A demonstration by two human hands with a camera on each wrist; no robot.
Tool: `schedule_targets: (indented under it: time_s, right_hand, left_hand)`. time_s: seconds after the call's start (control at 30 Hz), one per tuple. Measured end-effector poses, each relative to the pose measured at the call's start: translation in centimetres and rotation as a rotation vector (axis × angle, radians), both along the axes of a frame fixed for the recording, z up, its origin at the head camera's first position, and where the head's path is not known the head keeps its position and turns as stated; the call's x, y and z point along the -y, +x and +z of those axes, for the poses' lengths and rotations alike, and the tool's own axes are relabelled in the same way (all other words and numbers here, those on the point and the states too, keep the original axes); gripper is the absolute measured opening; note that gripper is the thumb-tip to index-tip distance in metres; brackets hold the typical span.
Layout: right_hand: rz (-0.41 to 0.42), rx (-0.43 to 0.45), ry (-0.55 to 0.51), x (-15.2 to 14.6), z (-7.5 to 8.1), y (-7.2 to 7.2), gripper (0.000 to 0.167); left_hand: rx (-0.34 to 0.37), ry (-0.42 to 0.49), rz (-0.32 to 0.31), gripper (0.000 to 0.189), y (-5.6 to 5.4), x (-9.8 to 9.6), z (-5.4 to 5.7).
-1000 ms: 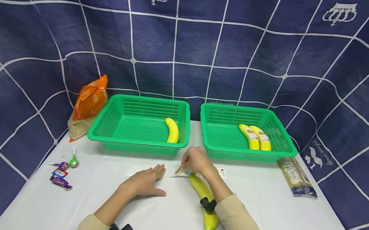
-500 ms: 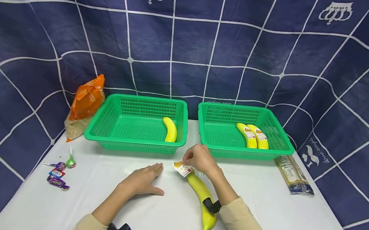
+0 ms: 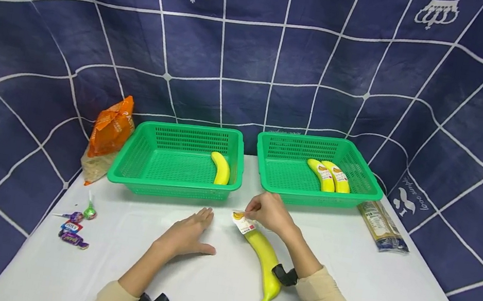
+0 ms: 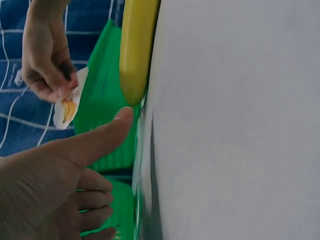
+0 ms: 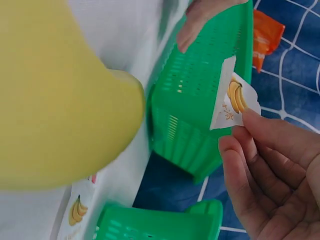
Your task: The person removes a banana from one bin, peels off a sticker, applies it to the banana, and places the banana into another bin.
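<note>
In the head view my right hand (image 3: 273,212) pinches a white sticker (image 3: 244,222) with a banana picture by its edge. The right wrist view shows the sticker (image 5: 239,102) between thumb and index finger, one side folded. Below it lies a yellow-green banana (image 3: 265,263), its near tip toward me; the sticker overlaps its far end in view. My left hand (image 3: 185,236) rests on the white table with fingers extended and thumb out, left of the banana. Part of another banana-printed label strip (image 5: 77,210) lies on the table in the right wrist view.
Behind the hands stand a left green basket (image 3: 170,191) with one banana (image 3: 221,169) and a right green basket (image 3: 323,199) with two stickered bananas (image 3: 336,177). Wrapped candies (image 3: 73,239) and an orange bag (image 3: 111,128) are left; a clear-and-dark packet (image 3: 383,229) lies right.
My right hand has lifted the sticker from near the table and turned its printed face upward, moving slightly right over the banana's far end. The left hand stays put. The view shifts slightly.
</note>
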State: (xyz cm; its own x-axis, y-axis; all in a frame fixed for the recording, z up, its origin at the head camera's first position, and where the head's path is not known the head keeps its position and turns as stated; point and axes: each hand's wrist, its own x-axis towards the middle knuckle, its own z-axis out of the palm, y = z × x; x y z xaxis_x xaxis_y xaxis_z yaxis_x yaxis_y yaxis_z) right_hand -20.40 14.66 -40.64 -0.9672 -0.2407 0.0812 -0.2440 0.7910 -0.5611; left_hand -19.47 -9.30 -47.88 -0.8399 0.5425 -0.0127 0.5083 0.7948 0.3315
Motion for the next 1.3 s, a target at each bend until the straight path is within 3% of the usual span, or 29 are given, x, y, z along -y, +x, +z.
schedule_targets:
  time_s: [0.17,0.33,0.47,0.57,0.8,0.97,1.13,1.3]
  right_hand:
    - [-0.026,-0.015,-0.009,-0.3,0.8,0.8,0.008]
    - [-0.027,-0.028,-0.023,-0.6,1.1,1.7,0.007]
    - [-0.010,-0.035,-0.046,-1.0,1.2,2.5,0.006]
    - [-0.011,-0.056,-0.056,-1.4,1.3,3.0,0.008]
    - [0.005,-0.069,-0.030,-2.1,1.1,3.5,0.007]
    - [0.008,-0.074,-0.029,-2.8,0.8,4.0,0.008]
    - [0.027,-0.072,-0.057,-3.8,0.3,4.4,0.008]
    - [0.037,-0.043,-0.085,-4.8,-0.3,4.8,0.009]
  left_hand:
    - [0.047,0.133,-0.026,0.094,1.4,-1.7,0.2]
    - [0.157,0.271,-0.026,0.092,3.0,-3.8,-0.2]
    - [0.238,0.359,0.001,0.101,4.3,-5.1,-0.6]
    - [0.247,0.388,-0.004,0.108,4.7,-6.2,-0.8]
    - [0.155,0.351,-0.028,0.113,5.0,-8.4,-1.6]
    - [0.134,0.291,-0.047,0.114,4.9,-9.5,-1.9]
    - [0.113,0.238,-0.095,0.113,4.3,-10.0,-2.4]
    - [0.121,0.245,-0.169,0.107,3.2,-9.7,-2.8]
